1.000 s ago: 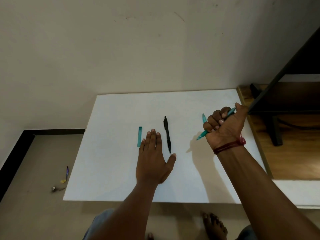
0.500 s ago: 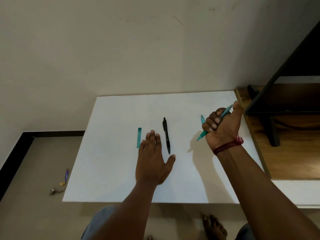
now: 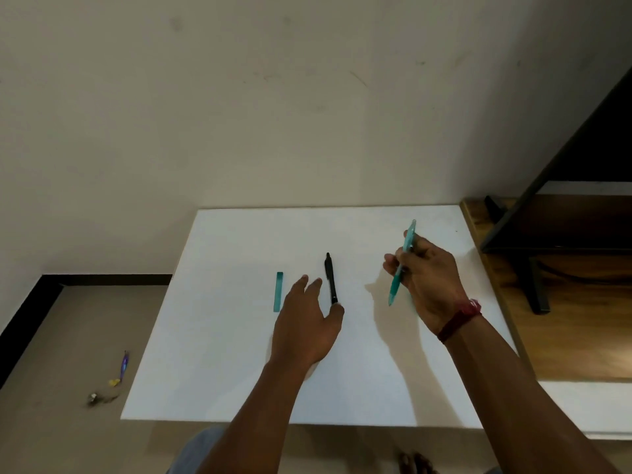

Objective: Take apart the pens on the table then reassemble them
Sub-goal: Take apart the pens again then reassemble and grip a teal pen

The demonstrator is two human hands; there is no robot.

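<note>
- Holding the teal pen above the right half of the white table, the right hand now pinches it between fingers and thumb. Half a second ago it was clenched in a fist. The pen stands steeper, tip down.
- The left hand lay flat with its fingers together; now its fingers are loosely spread and relaxed, holding nothing. Its thumb ends just beside the near end of the black pen; contact cannot be told.
- The black pen and the teal strip lie where they lay before, the strip just left of the left hand.
- Count: two pens, one teal strip, two hands, one red wrist band.
- On the floor to the left lie one purple stick, one yellow bit and one small grey piece.
- No lettering can be read on either pen.
</note>
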